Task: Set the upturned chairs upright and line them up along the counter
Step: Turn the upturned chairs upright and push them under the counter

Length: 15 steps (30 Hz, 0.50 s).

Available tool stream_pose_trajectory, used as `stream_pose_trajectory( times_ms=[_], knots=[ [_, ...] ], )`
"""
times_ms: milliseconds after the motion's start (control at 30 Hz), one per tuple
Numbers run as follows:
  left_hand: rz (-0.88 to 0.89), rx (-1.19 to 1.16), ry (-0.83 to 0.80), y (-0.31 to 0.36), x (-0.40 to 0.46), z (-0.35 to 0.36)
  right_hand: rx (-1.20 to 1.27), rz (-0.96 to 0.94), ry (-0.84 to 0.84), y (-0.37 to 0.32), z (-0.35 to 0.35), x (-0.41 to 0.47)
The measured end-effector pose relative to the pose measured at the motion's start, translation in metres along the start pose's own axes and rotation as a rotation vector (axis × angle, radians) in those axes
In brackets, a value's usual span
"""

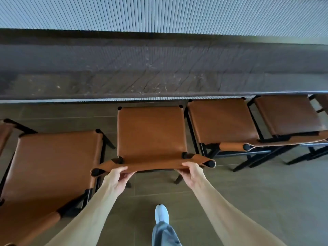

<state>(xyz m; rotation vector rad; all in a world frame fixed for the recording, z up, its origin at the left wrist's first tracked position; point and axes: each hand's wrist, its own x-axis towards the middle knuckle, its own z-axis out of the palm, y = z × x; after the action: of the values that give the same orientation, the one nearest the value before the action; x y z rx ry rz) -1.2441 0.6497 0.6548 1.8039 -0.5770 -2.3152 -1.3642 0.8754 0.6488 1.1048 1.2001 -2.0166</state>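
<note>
A brown leather chair with a black frame (151, 132) stands upright in front of me, its seat facing the dark stone counter (159, 68). My left hand (116, 176) grips the left part of its backrest top. My right hand (192, 172) grips the right part. Two more upright chairs, one (221, 121) close by and one (287, 114) further right, stand against the counter, seats tucked near its edge. Another chair (53, 167) stands to the left, set further back from the counter.
A ribbed grey wall (159, 13) rises behind the counter. The floor (257, 192) is grey-brown tile. My foot in a light shoe (161, 213) is on the floor behind the held chair. A further chair's edge (4, 132) shows at far left.
</note>
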Motion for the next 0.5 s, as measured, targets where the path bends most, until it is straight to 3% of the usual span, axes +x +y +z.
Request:
stream_pose_trajectory(
  times_ms=[500],
  knots=[
    [0.038, 0.087, -0.014, 0.034, 0.020, 0.040, -0.087, 0.051, -0.034, -0.027, 0.043, 0.032]
  ],
)
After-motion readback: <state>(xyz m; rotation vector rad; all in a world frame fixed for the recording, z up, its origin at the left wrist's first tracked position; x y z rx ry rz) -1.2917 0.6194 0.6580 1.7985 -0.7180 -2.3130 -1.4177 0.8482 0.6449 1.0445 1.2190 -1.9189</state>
